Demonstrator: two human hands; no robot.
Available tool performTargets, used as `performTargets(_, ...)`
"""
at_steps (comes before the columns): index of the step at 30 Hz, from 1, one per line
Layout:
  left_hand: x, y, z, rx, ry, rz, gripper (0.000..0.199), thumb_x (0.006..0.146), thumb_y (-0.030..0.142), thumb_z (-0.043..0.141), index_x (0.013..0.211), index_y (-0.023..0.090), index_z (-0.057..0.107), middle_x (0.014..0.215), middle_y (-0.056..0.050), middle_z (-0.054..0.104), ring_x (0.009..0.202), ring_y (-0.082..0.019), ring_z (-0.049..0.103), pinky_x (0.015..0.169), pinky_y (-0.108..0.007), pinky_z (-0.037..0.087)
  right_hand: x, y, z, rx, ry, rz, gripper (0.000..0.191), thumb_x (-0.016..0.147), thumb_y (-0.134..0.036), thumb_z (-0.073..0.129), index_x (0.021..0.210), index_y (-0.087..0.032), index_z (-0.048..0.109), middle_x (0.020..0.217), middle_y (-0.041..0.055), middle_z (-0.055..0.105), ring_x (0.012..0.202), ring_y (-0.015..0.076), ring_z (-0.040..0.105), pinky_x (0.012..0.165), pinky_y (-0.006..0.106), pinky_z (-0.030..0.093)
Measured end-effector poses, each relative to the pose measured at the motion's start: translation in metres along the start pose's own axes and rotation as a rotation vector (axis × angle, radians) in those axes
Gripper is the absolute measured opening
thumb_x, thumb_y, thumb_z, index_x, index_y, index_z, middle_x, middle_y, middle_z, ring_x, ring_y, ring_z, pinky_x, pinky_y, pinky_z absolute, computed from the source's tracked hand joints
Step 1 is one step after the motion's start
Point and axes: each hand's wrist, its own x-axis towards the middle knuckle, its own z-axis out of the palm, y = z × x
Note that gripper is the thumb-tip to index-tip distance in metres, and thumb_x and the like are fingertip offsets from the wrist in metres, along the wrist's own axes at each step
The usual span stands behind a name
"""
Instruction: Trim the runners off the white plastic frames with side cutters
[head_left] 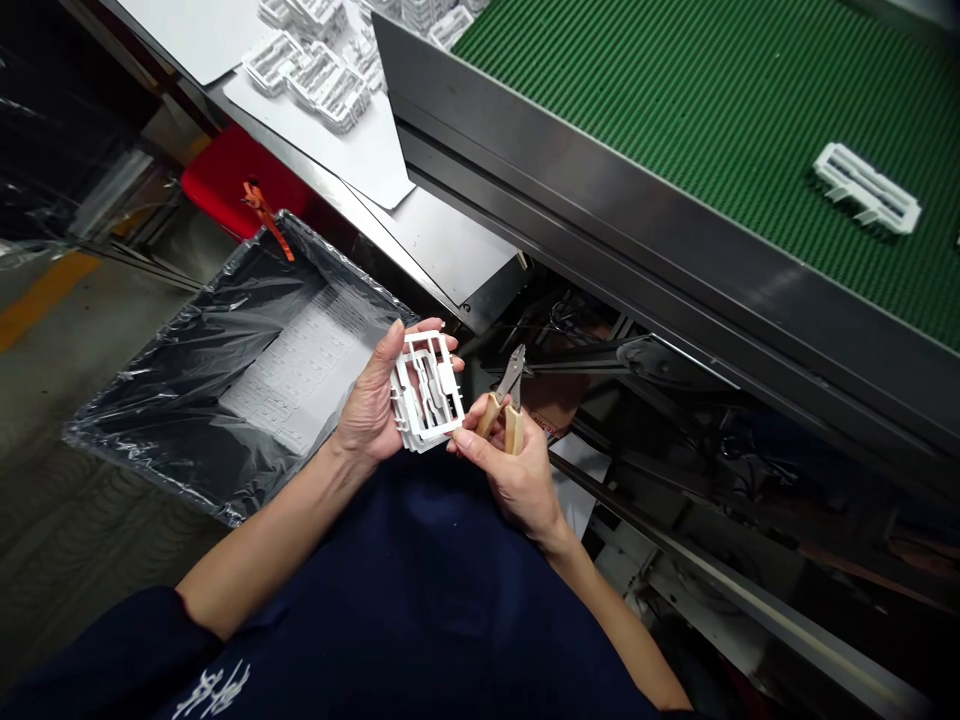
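Note:
My left hand point(373, 400) is closed around a small stack of white plastic frames point(427, 390), held in front of my body. The top frame is rectangular, with slots and thin bars. My right hand point(517, 470) grips a pair of side cutters point(513, 385) with light-coloured handles, the metal jaws pointing up and slightly apart. Its thumb and fingertips reach the lower right corner of the frames. The cutter jaws stay clear of the plastic.
A bin lined with clear plastic point(187, 350) holds a layer of white parts at left. More white frames point(326, 85) are stacked on the table behind. On the right runs a green conveyor belt point(675, 110) with a steel side wall, carrying one white part point(866, 188). Orange-handled cutters point(262, 212) hang at the bin's rim.

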Motion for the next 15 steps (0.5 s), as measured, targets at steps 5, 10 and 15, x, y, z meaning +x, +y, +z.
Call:
performTargets(5,0.0008,0.0005,-0.0013,-0.039,0.006,-0.024,0.031,0.094,0.034,0.039,0.097,0.016,0.064,0.088,-0.004,0.07,0.076,-0.019,0.068,0.057,-0.029,0.059,-0.0003,-0.0032,0.0033,0.002,0.004,-0.018,0.018,0.074,-0.021,0.069,0.086,-0.02,0.055,0.078,-0.0032,0.054,0.068,0.0093,0.057,0.07,0.025,0.053)
performTargets(10,0.0026,0.0006,-0.0049,-0.074,0.003,-0.044,0.032,0.094,0.033,0.038,0.098,0.015,0.064,0.088,-0.005,0.071,0.077,-0.02,0.069,0.06,-0.031,0.059,0.0002,-0.0054,0.0049,-0.01,0.015,-0.013,0.019,0.073,-0.021,0.07,0.085,-0.019,0.055,0.079,-0.003,0.054,0.069,0.0096,0.057,0.07,0.025,0.053)
performTargets(15,0.0041,0.001,-0.0071,-0.081,0.015,-0.054,0.03,0.094,0.034,0.04,0.098,0.015,0.063,0.088,-0.004,0.071,0.076,-0.02,0.069,0.06,-0.031,0.059,0.0022,-0.0065,0.0058,-0.035,0.019,0.004,0.02,0.072,-0.023,0.07,0.084,-0.019,0.055,0.076,-0.0029,0.055,0.068,0.0102,0.057,0.069,0.026,0.053)
